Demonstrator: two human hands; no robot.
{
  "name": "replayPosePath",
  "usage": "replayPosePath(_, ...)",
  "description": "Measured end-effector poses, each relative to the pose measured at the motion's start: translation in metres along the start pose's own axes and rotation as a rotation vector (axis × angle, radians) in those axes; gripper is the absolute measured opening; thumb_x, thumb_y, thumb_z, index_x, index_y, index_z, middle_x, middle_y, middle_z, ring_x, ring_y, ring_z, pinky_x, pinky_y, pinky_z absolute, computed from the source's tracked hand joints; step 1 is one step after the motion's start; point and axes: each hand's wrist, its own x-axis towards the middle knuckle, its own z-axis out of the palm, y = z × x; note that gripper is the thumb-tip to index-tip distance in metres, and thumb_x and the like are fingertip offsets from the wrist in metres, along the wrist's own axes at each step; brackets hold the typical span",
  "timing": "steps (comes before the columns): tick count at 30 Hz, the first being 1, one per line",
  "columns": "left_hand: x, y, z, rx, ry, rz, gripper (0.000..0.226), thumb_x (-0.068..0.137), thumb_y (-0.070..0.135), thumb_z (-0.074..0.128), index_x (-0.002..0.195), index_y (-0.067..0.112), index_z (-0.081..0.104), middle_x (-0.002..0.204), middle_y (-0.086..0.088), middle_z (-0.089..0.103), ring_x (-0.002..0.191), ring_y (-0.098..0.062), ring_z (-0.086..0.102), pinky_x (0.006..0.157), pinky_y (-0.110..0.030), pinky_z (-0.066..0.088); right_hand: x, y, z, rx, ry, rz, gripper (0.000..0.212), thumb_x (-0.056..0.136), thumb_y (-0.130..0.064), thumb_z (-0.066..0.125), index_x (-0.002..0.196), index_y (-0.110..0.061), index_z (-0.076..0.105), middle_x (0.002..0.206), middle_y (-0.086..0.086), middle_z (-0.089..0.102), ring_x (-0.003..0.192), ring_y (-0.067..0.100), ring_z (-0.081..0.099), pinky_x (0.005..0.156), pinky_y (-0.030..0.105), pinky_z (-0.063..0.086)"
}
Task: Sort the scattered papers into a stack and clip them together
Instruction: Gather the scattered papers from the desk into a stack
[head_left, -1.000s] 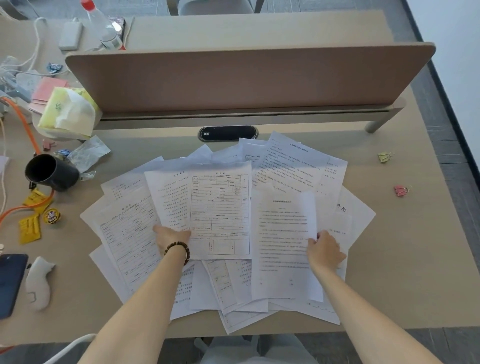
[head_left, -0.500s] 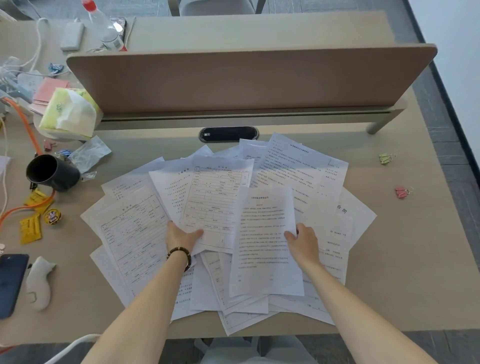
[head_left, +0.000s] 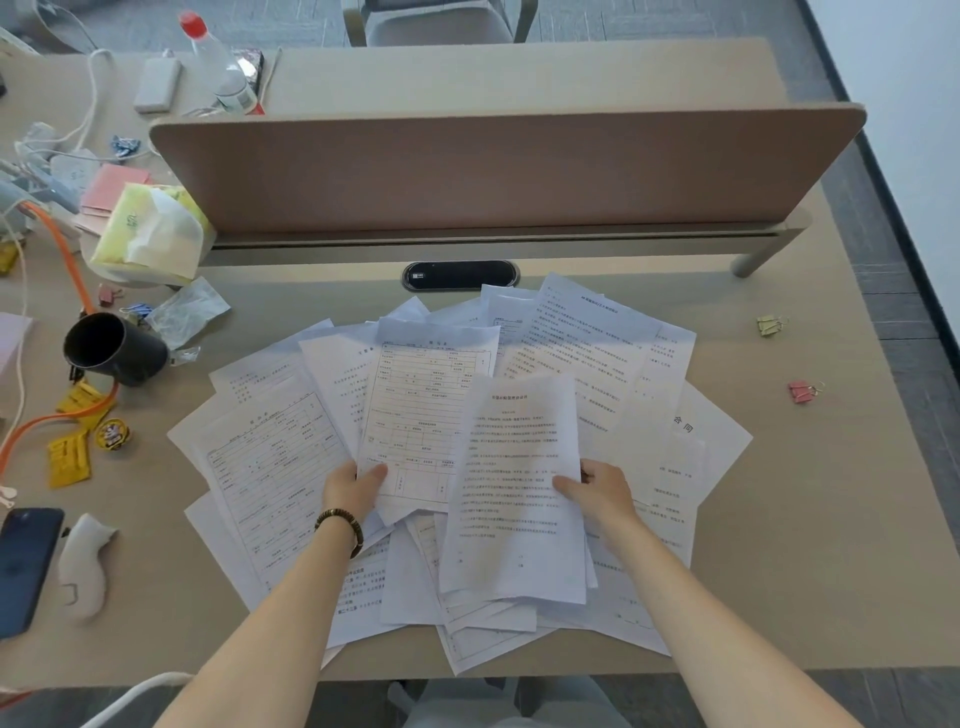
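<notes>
Left hand fingers clamped on form sheet; right hand fingers seemingly clamped on text sheet.

office, desk divider, binder clip, papers

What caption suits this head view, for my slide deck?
Both hands, left and right, gather scattered papers; binder clips wait nearby.
</notes>
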Motion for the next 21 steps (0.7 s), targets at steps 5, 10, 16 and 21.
replayPosePath(5, -0.001, -0.009, -0.005, 0.127, -0.049, 0.039, 0.013, 0.095, 0.021, 0.059, 0.098, 0.011, 0.065, 0.102, -0.006, 0.070, 0.095, -0.027, 0.065, 0.091, -0.045, 0.055, -0.006, -0.011, -0.004, 0.135, -0.008, -0.018, 0.009, 0.089, -0.016, 0.076, 0.094, -0.009, 0.077, 0.096, 0.009, 0.079, 0.091, 0.030, 0.075, 0.086, 0.043, 0.061)
replayPosePath(10, -0.014, -0.010, -0.001, 0.195, -0.117, 0.062, 0.008, 0.092, 0.015, 0.065, 0.099, 0.011, 0.064, 0.096, -0.003, 0.068, 0.092, -0.025, 0.064, 0.079, -0.032, 0.052, -0.015, -0.035, -0.013, 0.173, -0.063, -0.056, 0.013, 0.090, -0.018, 0.075, 0.097, -0.008, 0.075, 0.100, 0.009, 0.079, 0.091, 0.028, 0.076, 0.084, 0.038, 0.061)
replayPosePath(16, -0.022, -0.015, 0.002, 0.274, -0.175, 0.085, 0.010, 0.089, 0.020, 0.068, 0.099, 0.016, 0.066, 0.094, -0.001, 0.070, 0.089, -0.023, 0.067, 0.078, -0.034, 0.056, -0.038, -0.082, -0.028, 0.446, -0.281, -0.090, 0.028, 0.084, -0.010, 0.078, 0.111, -0.003, 0.072, 0.109, 0.017, 0.077, 0.096, 0.032, 0.074, 0.085, 0.042, 0.061)
replayPosePath(21, -0.026, -0.016, 0.005, 0.170, -0.180, 0.063, 0.031, 0.098, 0.038, 0.048, 0.089, 0.012, 0.063, 0.087, -0.005, 0.068, 0.077, -0.022, 0.061, 0.070, -0.032, 0.048, -0.050, -0.101, -0.040, 0.767, -0.357, -0.192, 0.025, 0.093, -0.021, 0.064, 0.112, -0.007, 0.073, 0.114, 0.013, 0.075, 0.103, 0.028, 0.072, 0.085, 0.040, 0.061)
